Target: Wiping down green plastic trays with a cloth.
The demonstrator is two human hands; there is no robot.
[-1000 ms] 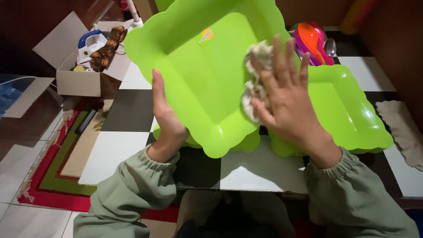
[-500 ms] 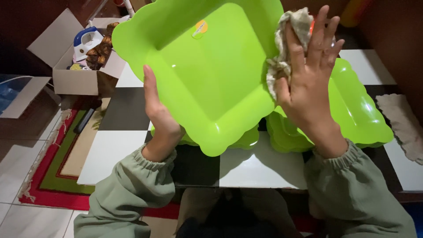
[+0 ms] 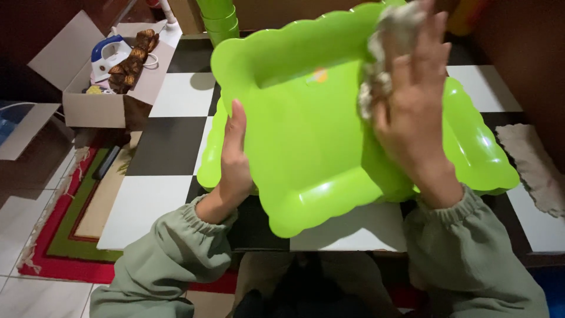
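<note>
A bright green square plastic tray (image 3: 306, 135) with a scalloped rim is tilted up above a checkered table. My left hand (image 3: 233, 162) grips its left edge, thumb on the inner face. My right hand (image 3: 415, 103) presses a crumpled beige cloth (image 3: 385, 50) flat against the tray's upper right inner wall. More green trays (image 3: 479, 150) of the same shape lie stacked underneath, showing at the right and at the left edge.
The black-and-white checkered table (image 3: 170, 147) carries a stack of green cups (image 3: 219, 20) at the back. An open cardboard box (image 3: 112, 70) with an iron and brown items sits left. A striped rug (image 3: 70, 224) lies on the floor, a grey cloth (image 3: 532, 165) at right.
The tray has shifted right and swung closer to me. My right hand with the cloth has slid upward along the tray's right side to its top corner.
</note>
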